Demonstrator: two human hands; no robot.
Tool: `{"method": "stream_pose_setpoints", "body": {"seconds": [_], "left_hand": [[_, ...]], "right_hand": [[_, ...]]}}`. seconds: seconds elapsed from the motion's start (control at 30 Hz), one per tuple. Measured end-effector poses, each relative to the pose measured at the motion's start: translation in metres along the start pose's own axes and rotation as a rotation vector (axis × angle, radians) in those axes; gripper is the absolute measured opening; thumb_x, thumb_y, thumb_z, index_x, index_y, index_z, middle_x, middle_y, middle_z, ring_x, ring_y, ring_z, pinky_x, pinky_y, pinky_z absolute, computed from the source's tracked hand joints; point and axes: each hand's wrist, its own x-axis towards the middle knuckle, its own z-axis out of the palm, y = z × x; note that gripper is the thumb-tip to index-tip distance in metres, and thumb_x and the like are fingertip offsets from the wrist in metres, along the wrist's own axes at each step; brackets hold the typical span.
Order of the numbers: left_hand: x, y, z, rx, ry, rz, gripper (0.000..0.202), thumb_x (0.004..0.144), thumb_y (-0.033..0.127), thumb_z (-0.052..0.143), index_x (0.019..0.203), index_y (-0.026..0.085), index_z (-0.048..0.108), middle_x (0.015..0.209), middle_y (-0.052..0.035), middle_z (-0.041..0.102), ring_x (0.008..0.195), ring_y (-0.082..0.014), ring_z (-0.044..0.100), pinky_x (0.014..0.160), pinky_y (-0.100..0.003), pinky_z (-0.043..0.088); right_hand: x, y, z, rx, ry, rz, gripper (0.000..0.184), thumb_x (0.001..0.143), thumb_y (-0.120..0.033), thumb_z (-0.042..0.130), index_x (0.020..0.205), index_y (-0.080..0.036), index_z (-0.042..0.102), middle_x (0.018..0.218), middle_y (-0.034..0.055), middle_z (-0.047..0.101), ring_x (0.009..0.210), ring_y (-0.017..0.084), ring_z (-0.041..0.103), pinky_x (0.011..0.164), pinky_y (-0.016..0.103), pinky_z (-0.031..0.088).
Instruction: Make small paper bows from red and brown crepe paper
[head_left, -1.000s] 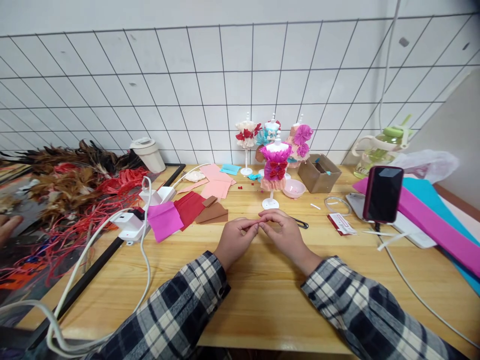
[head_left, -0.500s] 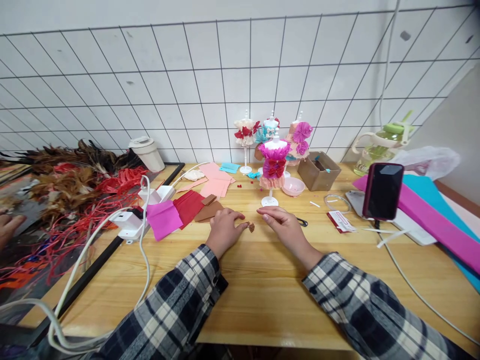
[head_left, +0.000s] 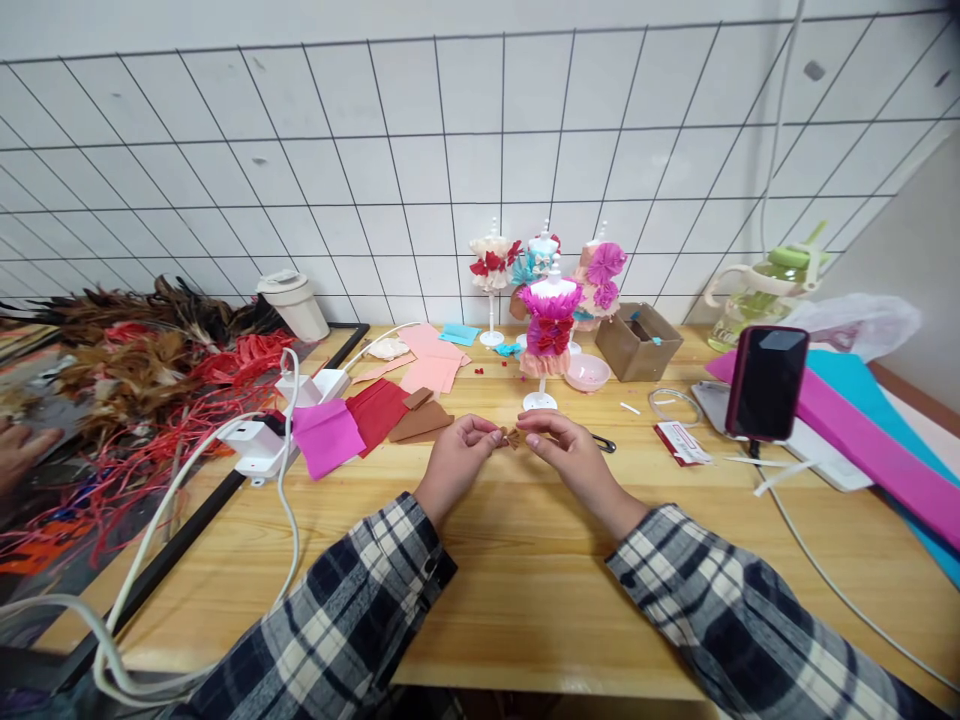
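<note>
Head view.

**Item:** small brown pleated paper piece (head_left: pixel 513 437), bow-like. It is pinched between the fingertips of the left hand (head_left: pixel 456 458) and the right hand (head_left: pixel 568 452), both closed on it just above the bench (head_left: pixel 525 590).

**Change:** half a second ago it sat at the left hand's fingertips, with the right hand apart. Both hands now meet on it, so it is being worked two-handed again.

**Beyond the hands:**
- magenta-dressed mini mannequin (head_left: pixel 550 335)
- pink bowl (head_left: pixel 587 373)
- cardboard box (head_left: pixel 637 345)

**Left of the left hand:**
- brown paper sheet (head_left: pixel 421 422)
- magenta crepe paper (head_left: pixel 328 436)

**Beside the right hand:**
- black tool (head_left: pixel 604 444), just beside it
- phone (head_left: pixel 765 383), farther right

**Obstructions:** nothing stands between the hands and the piece.

**Far left:** another person's hand (head_left: pixel 22 452).
</note>
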Motion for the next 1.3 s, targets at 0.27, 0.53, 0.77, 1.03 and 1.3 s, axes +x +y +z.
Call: {"method": "stream_pose_setpoints", "body": {"seconds": [0.27,0.53,0.77,1.03,1.3], "left_hand": [[-0.002,0.003,0.002,-0.106,0.034,-0.076,0.043,0.065,0.038,0.076,0.093,0.016,0.052,0.069,-0.0033,0.07,0.063,-0.0144,0.067,0.061,-0.025,0.05],[-0.004,0.006,0.003,-0.091,0.039,-0.066,0.039,0.064,0.034,0.076,0.087,0.016,0.05,0.06,-0.0016,0.068,0.059,-0.015,0.067,0.056,-0.023,0.049],[-0.006,0.007,0.006,-0.074,0.048,-0.069,0.034,0.066,0.03,0.075,0.088,0.016,0.053,0.06,-0.0016,0.068,0.06,-0.0149,0.067,0.058,-0.023,0.05],[-0.008,0.011,0.006,-0.082,0.062,-0.068,0.036,0.065,0.03,0.075,0.089,0.015,0.054,0.06,-0.0014,0.068,0.06,-0.0151,0.067,0.059,-0.024,0.05],[-0.007,0.009,0.006,-0.047,0.058,-0.048,0.035,0.065,0.029,0.075,0.089,0.016,0.054,0.061,-0.0021,0.069,0.063,-0.0161,0.067,0.062,-0.025,0.05]], "right_hand": [[-0.001,-0.002,-0.005,-0.112,0.012,-0.11,0.023,0.086,-0.037,0.055,0.087,-0.023,0.074,0.107,0.0075,0.064,0.106,0.021,0.057,0.096,0.038,0.042],[-0.005,-0.013,0.002,-0.402,0.007,-0.273,0.019,0.084,-0.033,0.058,0.091,-0.028,0.074,0.112,0.0065,0.062,0.099,0.021,0.058,0.089,0.038,0.047],[-0.005,-0.012,0.003,-0.422,0.0,-0.228,0.02,0.085,-0.033,0.057,0.089,-0.027,0.075,0.114,0.0068,0.062,0.095,0.021,0.06,0.088,0.038,0.048],[-0.003,-0.003,0.002,-0.455,0.006,-0.205,0.018,0.084,-0.03,0.058,0.088,-0.026,0.075,0.114,0.007,0.063,0.101,0.021,0.059,0.09,0.038,0.046],[-0.004,-0.006,0.003,-0.453,-0.003,-0.239,0.018,0.084,-0.029,0.057,0.089,-0.025,0.075,0.116,0.0072,0.062,0.098,0.02,0.061,0.088,0.037,0.047]]}}
